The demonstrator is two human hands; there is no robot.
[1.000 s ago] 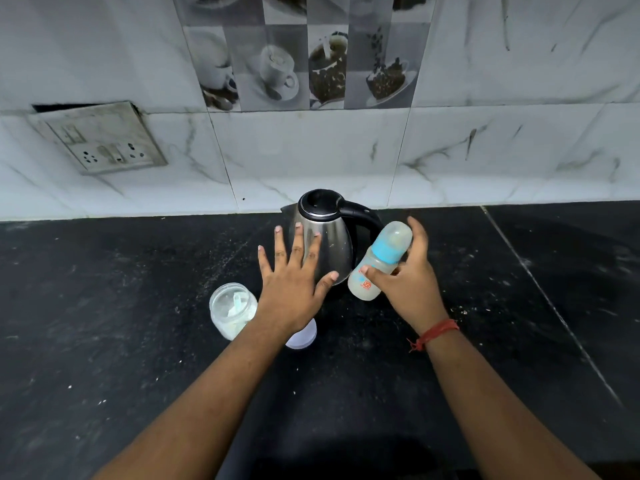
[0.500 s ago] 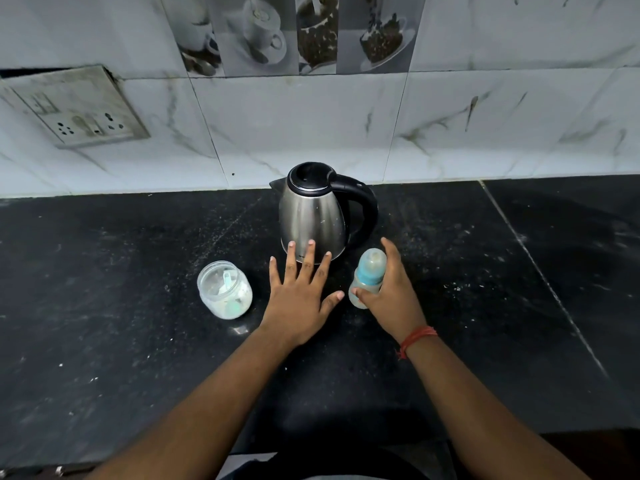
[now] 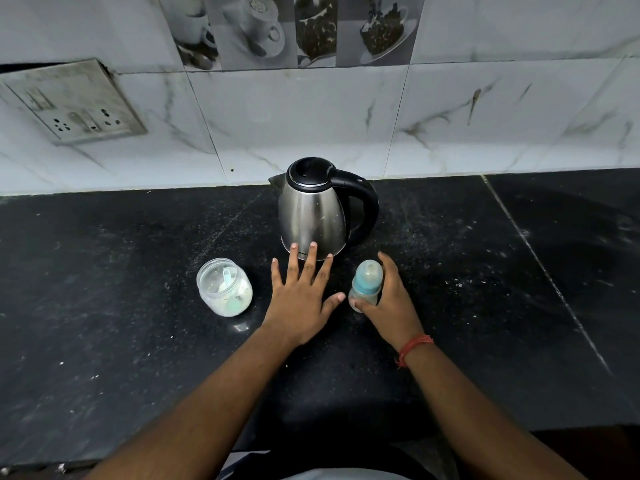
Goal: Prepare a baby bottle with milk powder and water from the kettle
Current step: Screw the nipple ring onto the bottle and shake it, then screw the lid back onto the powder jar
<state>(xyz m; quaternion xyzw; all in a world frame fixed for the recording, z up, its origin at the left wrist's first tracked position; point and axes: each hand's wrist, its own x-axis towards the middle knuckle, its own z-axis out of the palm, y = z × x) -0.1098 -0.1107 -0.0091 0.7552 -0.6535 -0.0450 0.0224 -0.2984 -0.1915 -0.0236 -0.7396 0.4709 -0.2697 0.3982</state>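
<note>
Standing upright on the black surface (image 3: pixel 104 306), the baby bottle (image 3: pixel 365 285) is now set down just in front of the kettle (image 3: pixel 313 209); a second ago it was lifted and tilted in the air beside the kettle's handle. The right hand (image 3: pixel 391 299) still wraps it, thumb low on the near side and fingers (image 3: pixel 386 263) curled round the far side, so the grip has not been let go. The left hand (image 3: pixel 303 296) lies flat on the surface with its fingers spread, the tips just short of or touching the kettle's base, much as it did before. The open jar of milk powder (image 3: pixel 224 287), a scoop inside, stands just left of that hand. The bottle carries its blue collar and teat and looks pale and cloudy inside, though how full it is cannot be told. Judging from this, the shaking or checking seems over and the bottle has been put to rest, which suggests the preparation is close to done.
</note>
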